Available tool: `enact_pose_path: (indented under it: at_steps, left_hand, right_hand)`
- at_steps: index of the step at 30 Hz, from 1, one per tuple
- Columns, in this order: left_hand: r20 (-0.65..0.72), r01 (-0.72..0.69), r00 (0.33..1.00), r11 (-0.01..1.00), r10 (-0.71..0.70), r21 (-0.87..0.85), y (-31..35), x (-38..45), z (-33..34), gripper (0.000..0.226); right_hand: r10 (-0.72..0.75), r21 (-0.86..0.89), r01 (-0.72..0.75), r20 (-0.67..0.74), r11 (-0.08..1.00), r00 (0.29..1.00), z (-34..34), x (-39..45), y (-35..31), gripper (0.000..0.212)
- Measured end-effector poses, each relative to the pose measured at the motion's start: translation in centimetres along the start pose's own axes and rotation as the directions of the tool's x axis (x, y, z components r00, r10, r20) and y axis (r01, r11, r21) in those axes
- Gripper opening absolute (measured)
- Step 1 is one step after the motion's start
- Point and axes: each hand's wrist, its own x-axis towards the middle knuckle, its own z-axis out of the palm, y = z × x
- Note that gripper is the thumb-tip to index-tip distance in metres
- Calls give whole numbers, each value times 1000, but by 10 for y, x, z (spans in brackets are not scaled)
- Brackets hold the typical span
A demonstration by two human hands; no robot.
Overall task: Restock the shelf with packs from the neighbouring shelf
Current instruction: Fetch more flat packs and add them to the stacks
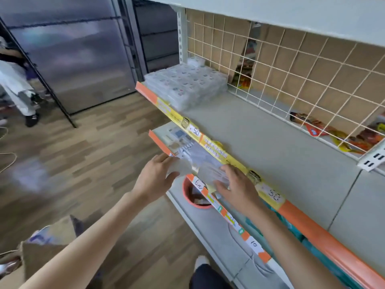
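A single wide-angle camera sits on the person's head, looking forward and steeply down along both forearms. It is close to the shelf unit, whose upper shelf runs diagonally across the right half, while wooden floor fills the left. Straight lines bow toward the frame edges.

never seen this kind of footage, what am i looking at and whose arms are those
There is no machine here. A camera worn on a person's head looks forward and down, so the two bare arms are the wearer's own. The left hand and right hand together hold a clear plastic pack at the edge of the lower shelf, where similar packs lie. Motion blur hides the exact grip. The upper shelf carries a stack of clear boxes at its far left end. Behind the wire grid lie colourful snack packets. An orange bowl sits further down.
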Motion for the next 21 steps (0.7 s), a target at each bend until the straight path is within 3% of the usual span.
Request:
enact_pose_path:
  at_steps: [12, 18, 21]
  left_hand:
    - [56, -130, 990, 991, 131, -26, -45, 186, 24, 39]
    - [226, -258, 931, 954, 288, -152, -41, 248, 69, 33]
    - [288, -289, 886, 919, 363, -270, -47, 275, 93, 30]
  right_hand:
    - [85, -6, -88, -208, 996, 974, 17, 160, 41, 29]
    - [385, 106, -370, -245, 923, 890, 5, 168, 87, 41]
    - [595, 155, -576, -270, 803, 757, -1, 164, 106, 41]
